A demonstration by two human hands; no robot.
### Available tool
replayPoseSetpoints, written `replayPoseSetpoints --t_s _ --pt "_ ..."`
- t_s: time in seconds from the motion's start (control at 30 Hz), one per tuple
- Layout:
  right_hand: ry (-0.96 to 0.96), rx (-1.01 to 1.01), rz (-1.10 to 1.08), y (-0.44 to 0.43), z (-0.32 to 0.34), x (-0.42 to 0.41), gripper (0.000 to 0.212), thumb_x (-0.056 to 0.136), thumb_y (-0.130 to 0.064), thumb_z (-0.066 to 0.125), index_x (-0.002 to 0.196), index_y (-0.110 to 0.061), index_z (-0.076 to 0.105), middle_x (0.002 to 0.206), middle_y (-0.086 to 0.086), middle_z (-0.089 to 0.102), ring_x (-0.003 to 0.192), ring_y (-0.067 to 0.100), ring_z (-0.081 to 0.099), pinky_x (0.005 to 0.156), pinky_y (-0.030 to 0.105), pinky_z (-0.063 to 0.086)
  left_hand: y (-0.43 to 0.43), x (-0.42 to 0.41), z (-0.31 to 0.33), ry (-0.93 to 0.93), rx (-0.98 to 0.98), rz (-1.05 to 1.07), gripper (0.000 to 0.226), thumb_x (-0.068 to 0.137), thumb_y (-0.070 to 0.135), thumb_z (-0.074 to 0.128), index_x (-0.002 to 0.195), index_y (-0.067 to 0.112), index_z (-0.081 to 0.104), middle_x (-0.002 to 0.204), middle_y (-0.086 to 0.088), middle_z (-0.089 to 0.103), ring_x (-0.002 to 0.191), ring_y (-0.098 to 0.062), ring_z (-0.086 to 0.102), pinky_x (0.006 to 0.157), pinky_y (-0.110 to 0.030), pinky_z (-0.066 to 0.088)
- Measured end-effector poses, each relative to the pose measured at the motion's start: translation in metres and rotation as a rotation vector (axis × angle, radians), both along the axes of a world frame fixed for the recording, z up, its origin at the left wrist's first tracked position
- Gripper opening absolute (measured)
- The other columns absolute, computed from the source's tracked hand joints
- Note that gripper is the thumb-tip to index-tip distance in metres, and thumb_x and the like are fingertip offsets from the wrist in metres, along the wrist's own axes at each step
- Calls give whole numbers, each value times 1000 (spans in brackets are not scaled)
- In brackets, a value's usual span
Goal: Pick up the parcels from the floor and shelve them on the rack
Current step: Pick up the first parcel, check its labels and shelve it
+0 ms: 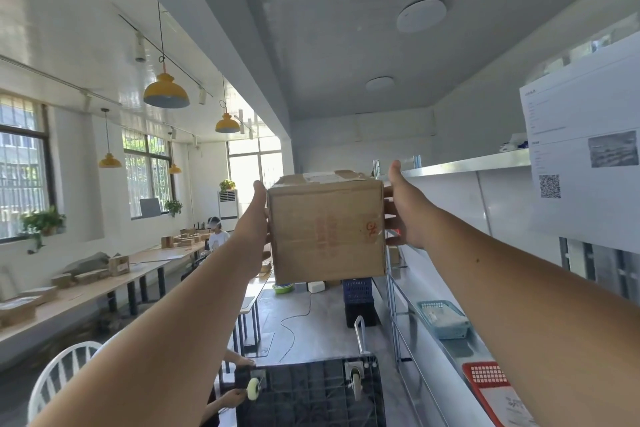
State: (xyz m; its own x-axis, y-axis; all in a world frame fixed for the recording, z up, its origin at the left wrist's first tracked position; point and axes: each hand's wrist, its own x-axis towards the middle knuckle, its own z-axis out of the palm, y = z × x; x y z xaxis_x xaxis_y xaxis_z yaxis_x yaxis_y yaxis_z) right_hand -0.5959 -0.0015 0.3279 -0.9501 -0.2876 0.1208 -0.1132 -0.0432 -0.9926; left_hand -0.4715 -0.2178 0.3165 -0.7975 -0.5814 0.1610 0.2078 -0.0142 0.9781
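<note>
Two bare hands clamp one parcel between them: the left hand lies flat against the left face with the thumb up at the top edge, and the right hand presses the right face, fingers spread behind the corner and thumb raised. The parcel, a brown cube-shaped cardboard box with faded red print and a taped top, is held out at arm's length, high in the air and just left of the rack. From the box, the top shelf of the grey metal rack runs off toward 3 o'clock, bare along its near stretch. Lower, at about 5 o'clock, a pale blue plastic basket sits on a lower shelf. At 6 o'clock an upturned black plastic trolley shows its castors. The box looks stiff and square-edged, and probably light to middling, since palm pressure alone carries it; smooth cardboard may slip, so a hold lower down, toward the bottom corners, seems safer.
</note>
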Motion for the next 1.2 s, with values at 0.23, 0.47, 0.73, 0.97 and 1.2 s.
replayPoseSetpoints --t_s 0.23,0.47,0.73,0.97,1.2 --pt "13 32 64 -3 -10 -28 145 7 -114 41 121 -30 72 145 8 57 151 38 47 121 66 35 4 8 -4 24 26 -11 35 102 51 58 89 19 66 72 -3 63 68 -21 58 64 -31 47" --pt "17 56 115 -5 -15 -35 129 5 -109 57 114 -41 71 136 2 49 124 31 50 123 62 36 -5 10 -12 63 11 -23 20 89 18 50 94 13 69 57 -2 61 63 -25 51 67 -34 41" --pt "-34 23 158 -6 -14 -11 110 71 -93 63 159 -29 45 158 16 56 133 42 63 87 49 61 -7 8 -14 43 -3 -4 64 83 -8 31 120 24 73 106 -10 72 96 -34 62 71 -35 48" --pt "-38 2 207 -7 -22 -12 82 93 -82 47 154 -28 50 150 19 62 111 37 73 81 47 62 -12 4 -16 2 4 33 56 88 -11 34 120 9 77 102 -14 71 98 -37 67 98 -51 57" --pt "-42 -16 200 -16 -29 -15 79 92 -81 52 148 -27 59 152 17 62 117 40 71 82 49 62 -16 0 -20 39 10 40 53 85 -9 35 107 11 79 110 -17 75 97 -38 69 83 -45 61"
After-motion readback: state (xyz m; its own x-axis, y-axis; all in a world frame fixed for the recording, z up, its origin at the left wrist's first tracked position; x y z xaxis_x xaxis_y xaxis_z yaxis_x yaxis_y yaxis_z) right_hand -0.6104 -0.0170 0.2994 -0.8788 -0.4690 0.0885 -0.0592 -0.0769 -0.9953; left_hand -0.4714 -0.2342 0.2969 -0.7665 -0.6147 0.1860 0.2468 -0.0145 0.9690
